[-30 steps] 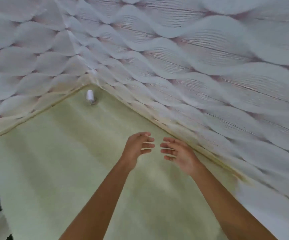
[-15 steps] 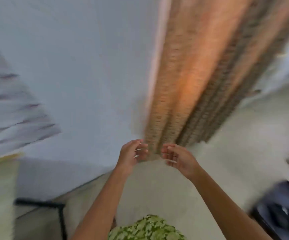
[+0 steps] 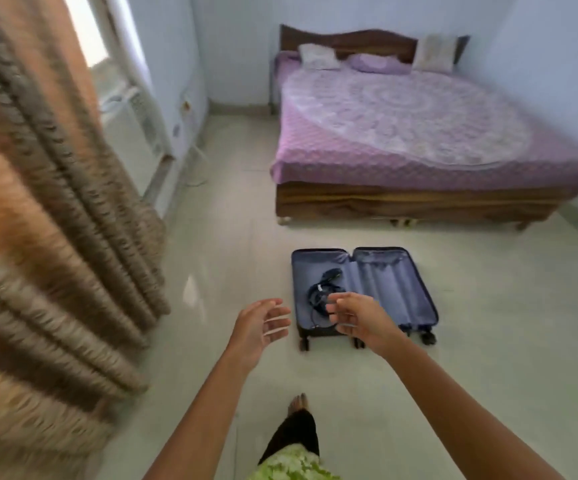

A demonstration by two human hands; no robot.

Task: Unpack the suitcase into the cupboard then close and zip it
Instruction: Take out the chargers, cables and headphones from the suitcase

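Observation:
A dark blue suitcase (image 3: 389,285) lies open flat on the pale floor, wheels toward me. In its left half sits a black coiled cable with a small black device (image 3: 322,292). The right half shows only lining. My left hand (image 3: 258,329) and my right hand (image 3: 358,320) are raised in front of me with fingers relaxed and spread, holding nothing. The right hand overlaps the near part of the suitcase in view. The cupboard is out of sight.
A bed (image 3: 419,133) with a purple patterned cover and pillows stands beyond the suitcase. Brown curtains (image 3: 45,220) hang close on the left, a white appliance (image 3: 131,129) behind them. My foot (image 3: 298,405) is on the tiled floor (image 3: 505,341).
The view has swung from a white wavy cupboard surface, past the curtains, round to the room with the suitcase and bed. Both hands stay raised and hold nothing.

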